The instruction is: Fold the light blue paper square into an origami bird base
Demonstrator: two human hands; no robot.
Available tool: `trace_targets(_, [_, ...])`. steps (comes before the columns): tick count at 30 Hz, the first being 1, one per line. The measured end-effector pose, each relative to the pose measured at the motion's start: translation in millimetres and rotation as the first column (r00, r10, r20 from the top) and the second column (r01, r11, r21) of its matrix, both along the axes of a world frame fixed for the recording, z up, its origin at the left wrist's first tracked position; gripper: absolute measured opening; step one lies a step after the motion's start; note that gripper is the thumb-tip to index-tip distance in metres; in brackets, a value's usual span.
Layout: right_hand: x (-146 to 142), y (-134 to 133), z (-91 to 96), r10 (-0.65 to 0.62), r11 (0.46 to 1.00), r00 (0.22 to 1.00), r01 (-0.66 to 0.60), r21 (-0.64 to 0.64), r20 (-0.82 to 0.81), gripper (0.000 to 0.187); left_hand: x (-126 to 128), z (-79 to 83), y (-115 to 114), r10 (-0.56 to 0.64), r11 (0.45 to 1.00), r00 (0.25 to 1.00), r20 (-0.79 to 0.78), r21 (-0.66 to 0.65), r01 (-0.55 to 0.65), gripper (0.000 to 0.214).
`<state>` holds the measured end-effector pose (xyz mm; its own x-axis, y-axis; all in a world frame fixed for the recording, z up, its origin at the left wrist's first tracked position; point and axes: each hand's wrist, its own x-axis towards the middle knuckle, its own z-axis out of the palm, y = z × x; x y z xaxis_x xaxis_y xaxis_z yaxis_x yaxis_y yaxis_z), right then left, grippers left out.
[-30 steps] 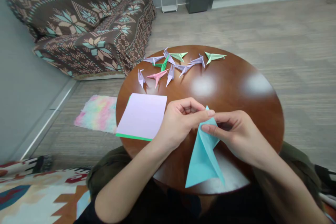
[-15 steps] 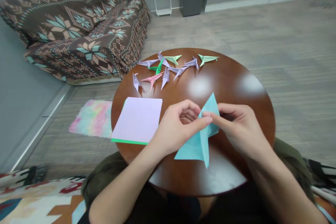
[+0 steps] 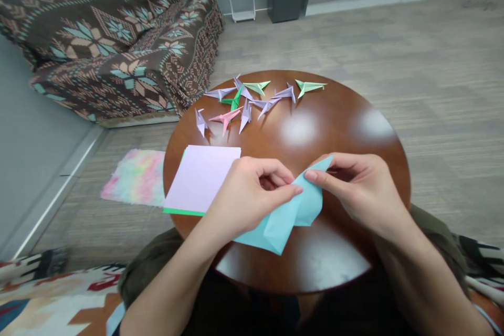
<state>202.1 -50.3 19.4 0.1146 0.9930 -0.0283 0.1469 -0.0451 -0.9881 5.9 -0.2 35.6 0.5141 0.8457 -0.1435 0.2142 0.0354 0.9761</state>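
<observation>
Your left hand [image 3: 248, 194] and right hand [image 3: 358, 191] pinch a folded sheet of blue origami paper [image 3: 281, 226] between their fingertips, above the lower middle of the round wooden table [image 3: 346, 115]. A lilac paper stack [image 3: 199, 178] lies just left; folded paper models [image 3: 244, 105] sit toward the table's far edge.

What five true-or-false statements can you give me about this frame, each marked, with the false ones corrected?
1. The left hand and right hand both pinch a light blue paper sheet. True.
2. The lilac paper stack lies on the floor. False: it lies on the round wooden table.
3. A pink origami figure lies among lilac and green ones. True.
4. A green sheet shows along the lilac stack's near edge. True.
5. The patterned throw-covered sofa stands to the right of the table. False: it stands to the left.
</observation>
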Motion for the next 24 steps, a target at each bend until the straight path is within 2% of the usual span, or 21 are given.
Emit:
trace_targets(7, [-0.2, 0.1, -1.7, 0.013, 1.0, 0.999, -0.014, -0.019, -0.053, 0.015, -2.2, -0.5, 2.6, -0.017, 0.997, 1.0, 0.015, -0.074, 0.018, 0.015])
trace_targets(13, [-3.8, -0.8, -5.1, -0.041, 0.999, 0.991, 0.037, -0.036, -0.131, 0.018, -4.3, 1.3, 5.1, -0.029, 0.996, 1.0, 0.009, -0.089, 0.03, 0.016])
trace_targets(18, [-0.8, 1.8, -15.1, -0.125, 0.989, 0.97, 0.139, 0.054, -0.207, 0.011, -3.9, 4.8, 7.4, -0.041, 0.991, 0.999, -0.025, -0.126, 0.037, 0.017])
trace_targets(22, [6.3, 5.9, -20.8, -0.23, 0.951, 0.925, 0.279, 0.132, -0.303, 0.006, -4.6, 7.4, 9.1, -0.036, 0.984, 0.999, -0.022, -0.173, 0.032, 0.019])
trace_targets(24, [9.2, 6.4, -18.8, -0.212, 0.948, 0.919, 0.276, 0.16, -0.332, 0.009, -5.5, 8.0, 9.5, -0.03, 0.981, 1.0, -0.007, -0.191, 0.028, 0.019])
